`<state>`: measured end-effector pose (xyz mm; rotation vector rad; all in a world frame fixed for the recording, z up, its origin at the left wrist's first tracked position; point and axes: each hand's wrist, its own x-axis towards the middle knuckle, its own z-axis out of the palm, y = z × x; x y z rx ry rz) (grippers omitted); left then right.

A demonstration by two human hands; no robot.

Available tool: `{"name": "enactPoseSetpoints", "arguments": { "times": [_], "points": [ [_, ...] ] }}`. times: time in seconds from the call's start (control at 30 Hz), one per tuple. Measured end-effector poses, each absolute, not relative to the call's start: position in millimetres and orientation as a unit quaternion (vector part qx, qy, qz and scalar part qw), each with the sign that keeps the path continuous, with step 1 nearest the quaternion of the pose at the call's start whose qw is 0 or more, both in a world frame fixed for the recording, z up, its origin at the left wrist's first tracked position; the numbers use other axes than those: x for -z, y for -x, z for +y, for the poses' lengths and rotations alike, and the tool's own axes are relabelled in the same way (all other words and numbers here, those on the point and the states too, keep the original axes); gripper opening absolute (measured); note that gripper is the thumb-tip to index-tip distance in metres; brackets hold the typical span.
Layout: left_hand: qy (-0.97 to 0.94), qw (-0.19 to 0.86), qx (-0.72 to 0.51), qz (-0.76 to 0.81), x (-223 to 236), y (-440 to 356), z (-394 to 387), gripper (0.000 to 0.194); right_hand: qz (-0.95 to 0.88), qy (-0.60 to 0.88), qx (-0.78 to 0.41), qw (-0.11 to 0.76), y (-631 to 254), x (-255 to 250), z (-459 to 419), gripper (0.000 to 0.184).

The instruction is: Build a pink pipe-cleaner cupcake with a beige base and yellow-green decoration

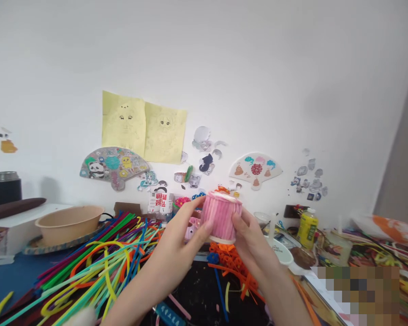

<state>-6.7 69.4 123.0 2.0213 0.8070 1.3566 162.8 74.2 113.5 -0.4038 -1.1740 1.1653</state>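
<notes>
A pink striped cylinder with pale rims [222,218], which looks wrapped in fuzzy pipe cleaners, is held up above the table's middle. Around its left side curl the thumb and fingers of my left hand [182,233]. On its right side press the fingers of my right hand [255,237]. The cylinder tilts slightly, its top rim partly showing. Behind it, a small pink item [191,230] is mostly hidden. Orange curled pieces [226,258] lie below, beside a small blue one [213,258].
Loose coloured pipe cleaners [98,258] spread over the left of the table near a beige bowl [70,224]. At right stand a yellow bottle [308,227] and a pale green dish [281,251]. A black mat [197,294] lies in front. Behind rises a white wall [204,54] with drawings.
</notes>
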Motion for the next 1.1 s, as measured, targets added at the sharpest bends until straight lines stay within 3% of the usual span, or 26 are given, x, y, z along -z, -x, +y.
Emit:
{"name": "enactPoseSetpoints", "arguments": {
  "times": [0.2, 0.4, 0.5, 0.63, 0.77, 0.97, 1.1],
  "points": [
    [-0.757, 0.251, -0.504, 0.332, -121, -1, 70, 0.068, -0.546, 0.289, -0.393, 0.681, -156, -123, 61, 0.068],
    [-0.683, 0.461, -0.519, 0.228, -126, 10, 76, 0.055, -0.542, 0.288, -0.446, 0.651, -167, -120, 65, 0.051],
    [-0.671, 0.499, -0.508, 0.207, -124, 11, 76, 0.050, -0.568, 0.233, -0.495, 0.615, -168, -116, 71, 0.042],
    [-0.698, 0.409, -0.528, 0.259, -120, 8, 81, 0.045, -0.570, 0.187, -0.541, 0.590, -166, -112, 75, 0.044],
    [-0.703, 0.306, -0.563, 0.308, -119, 9, 89, 0.039, -0.555, 0.237, -0.496, 0.625, -166, -110, 79, 0.050],
    [-0.710, 0.314, -0.548, 0.311, -113, 8, 91, 0.049, -0.533, 0.274, -0.481, 0.640, -157, -102, 85, 0.067],
    [-0.707, 0.359, -0.529, 0.304, -115, 8, 90, 0.051, -0.549, 0.269, -0.499, 0.613, -160, -100, 86, 0.062]
  ]
}}
